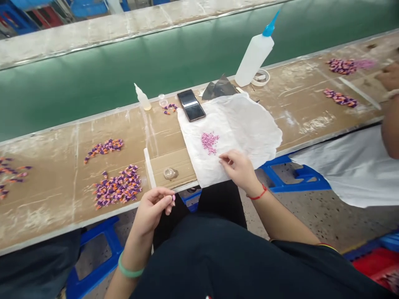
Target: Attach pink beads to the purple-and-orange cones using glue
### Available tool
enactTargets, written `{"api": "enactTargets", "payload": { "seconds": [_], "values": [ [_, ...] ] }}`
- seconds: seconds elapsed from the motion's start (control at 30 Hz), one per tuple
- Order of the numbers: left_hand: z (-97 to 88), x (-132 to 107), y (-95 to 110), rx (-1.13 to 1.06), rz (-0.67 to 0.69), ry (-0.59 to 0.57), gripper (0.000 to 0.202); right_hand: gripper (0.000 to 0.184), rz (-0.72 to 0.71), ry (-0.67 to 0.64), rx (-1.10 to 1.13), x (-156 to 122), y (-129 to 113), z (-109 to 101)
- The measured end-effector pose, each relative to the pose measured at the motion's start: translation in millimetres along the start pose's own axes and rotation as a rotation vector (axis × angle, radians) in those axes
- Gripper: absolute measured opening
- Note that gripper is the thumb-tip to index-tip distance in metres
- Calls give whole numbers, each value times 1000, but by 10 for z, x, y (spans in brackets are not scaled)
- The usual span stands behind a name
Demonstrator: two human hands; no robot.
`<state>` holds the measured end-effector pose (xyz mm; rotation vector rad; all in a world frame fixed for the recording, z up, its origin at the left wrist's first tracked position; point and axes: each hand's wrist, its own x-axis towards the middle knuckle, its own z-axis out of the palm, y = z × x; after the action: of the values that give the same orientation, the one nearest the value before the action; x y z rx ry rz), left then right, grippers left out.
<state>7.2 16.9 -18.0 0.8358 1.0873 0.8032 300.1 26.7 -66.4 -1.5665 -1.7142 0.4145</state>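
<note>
My left hand hovers at the near edge of the workbench, fingers curled in a pinch on a tiny pink piece. Just left of it lies a pile of small purple-and-orange parts. My right hand rests on a crumpled white sheet, fingers bent together; whether they hold anything is hidden. A small heap of pink beads lies on the sheet just beyond that hand. A black phone sits at the sheet's far left corner.
A second pile of purple-orange parts lies farther back, more at the left edge. A small glue bottle and a large white squeeze bottle stand by the green conveyor belt. Another person's hand works at the right near other piles.
</note>
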Motion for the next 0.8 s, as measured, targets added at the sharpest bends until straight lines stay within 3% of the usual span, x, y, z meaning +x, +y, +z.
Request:
{"api": "enactTargets", "payload": {
  "seconds": [0.13, 0.57, 0.7, 0.8],
  "values": [
    [30, 3, -44, -28, -22, -15, 34, 5, 12, -60, -114, 157, 229, -23],
    [59, -17, -67, 110, -22, -44, 31, 17, -32, -166, -199, 360, 254, 153],
    [145, 31, -50, 193, 10, -52, 28, 19, -67, -181, -201, 347, 159, 141],
    [287, 126, 14, 268, 76, -74, 25, 18, -140, -206, -94, 278, -81, 64]
  ]
}}
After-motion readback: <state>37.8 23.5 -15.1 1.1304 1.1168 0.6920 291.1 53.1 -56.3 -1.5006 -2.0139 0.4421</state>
